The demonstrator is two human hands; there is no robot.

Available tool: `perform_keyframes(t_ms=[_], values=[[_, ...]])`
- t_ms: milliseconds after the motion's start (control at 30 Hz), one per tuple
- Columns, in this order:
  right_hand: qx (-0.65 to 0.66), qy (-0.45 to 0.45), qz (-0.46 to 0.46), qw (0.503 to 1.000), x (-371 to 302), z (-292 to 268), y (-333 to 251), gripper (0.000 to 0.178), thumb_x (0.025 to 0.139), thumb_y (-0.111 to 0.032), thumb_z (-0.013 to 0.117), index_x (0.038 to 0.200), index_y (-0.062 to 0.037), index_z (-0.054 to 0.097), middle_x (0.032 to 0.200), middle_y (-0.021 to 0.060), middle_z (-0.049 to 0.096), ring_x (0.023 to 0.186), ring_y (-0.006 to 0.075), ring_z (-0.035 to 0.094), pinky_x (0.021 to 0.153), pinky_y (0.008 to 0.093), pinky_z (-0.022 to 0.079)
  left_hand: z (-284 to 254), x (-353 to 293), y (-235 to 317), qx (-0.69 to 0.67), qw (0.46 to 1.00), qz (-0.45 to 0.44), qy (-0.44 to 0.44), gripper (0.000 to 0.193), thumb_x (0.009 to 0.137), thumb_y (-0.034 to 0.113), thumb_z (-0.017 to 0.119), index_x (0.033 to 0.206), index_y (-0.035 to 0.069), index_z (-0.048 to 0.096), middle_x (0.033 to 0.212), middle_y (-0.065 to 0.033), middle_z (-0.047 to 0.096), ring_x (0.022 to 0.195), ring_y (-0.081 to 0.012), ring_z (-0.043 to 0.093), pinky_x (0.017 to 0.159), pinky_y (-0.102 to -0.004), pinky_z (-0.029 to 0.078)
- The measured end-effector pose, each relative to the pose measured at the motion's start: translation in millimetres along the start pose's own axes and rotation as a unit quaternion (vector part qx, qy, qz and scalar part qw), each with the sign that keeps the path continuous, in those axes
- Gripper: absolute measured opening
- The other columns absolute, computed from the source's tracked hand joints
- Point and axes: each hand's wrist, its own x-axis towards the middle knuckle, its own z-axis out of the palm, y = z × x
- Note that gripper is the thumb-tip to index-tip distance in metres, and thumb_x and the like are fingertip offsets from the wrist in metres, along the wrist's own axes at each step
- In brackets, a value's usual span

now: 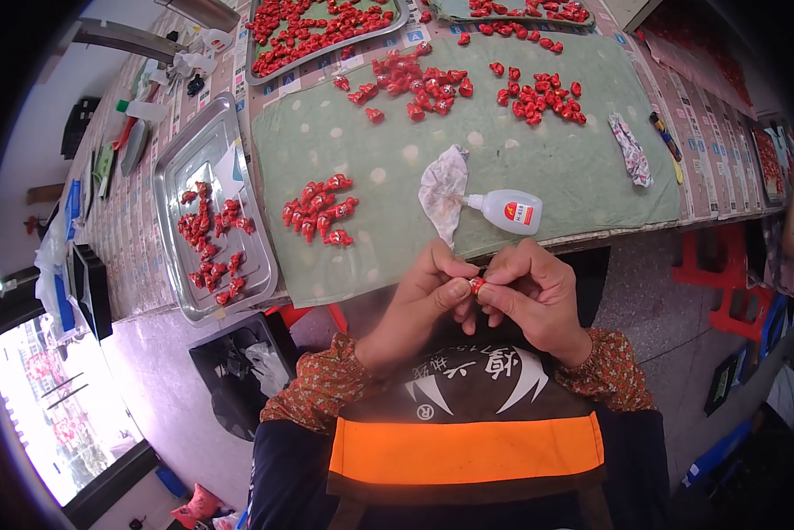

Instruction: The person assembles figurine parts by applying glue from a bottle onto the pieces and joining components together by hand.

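Note:
My left hand (434, 287) and my right hand (536, 291) meet in front of the table's near edge, above my apron. Both pinch one small red piece (476, 284) between thumbs and fingertips; most of it is covered by the fingers. Just beyond them, a white squeeze bottle (516, 212) with a thin nozzle lies on its side on the green dotted cloth (379, 256). Its nozzle points left at a crumpled pale rag (443, 187). Further left on the cloth lies a group of small red figures (320, 212), seemingly assembled from several parts.
A metal tray (257, 238) at the left holds more red figures. Loose red pieces (419, 84) and another pile (543, 97) lie further back, before a full tray (322, 35). A folded cloth (629, 150) lies right. Red stools (719, 274) stand on the floor.

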Motion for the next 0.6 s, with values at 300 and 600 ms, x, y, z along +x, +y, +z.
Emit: perform_keyframes(t_ms=[300,600], values=[[0.009,-0.019,0.003,1.000,-0.5,-3.6,0.7,0.013,0.088,0.005,0.063,0.091,-0.0015,0.053,0.084,0.0094,0.058,0.067,0.0100,0.060,0.053,0.0206,0.051,0.9,0.3,-5.4,-0.004,1.000,0.011,-0.002,0.013,0.100,0.014,0.050,0.107,0.008,0.042,0.091,-0.0050,0.048,0.074,-0.0105,0.050,0.064,-0.0263,0.051],[0.025,-0.008,0.001,1.000,-1.3,-2.2,2.2,0.012,0.088,0.005,0.063,0.088,-0.0024,0.054,0.083,0.0033,0.057,0.065,0.0074,0.060,0.052,0.0196,0.049,1.6,-0.8,-7.7,0.002,1.000,0.015,-0.002,0.013,0.101,0.015,0.050,0.108,0.008,0.042,0.092,-0.0045,0.048,0.075,-0.0105,0.050,0.066,-0.0262,0.050]])
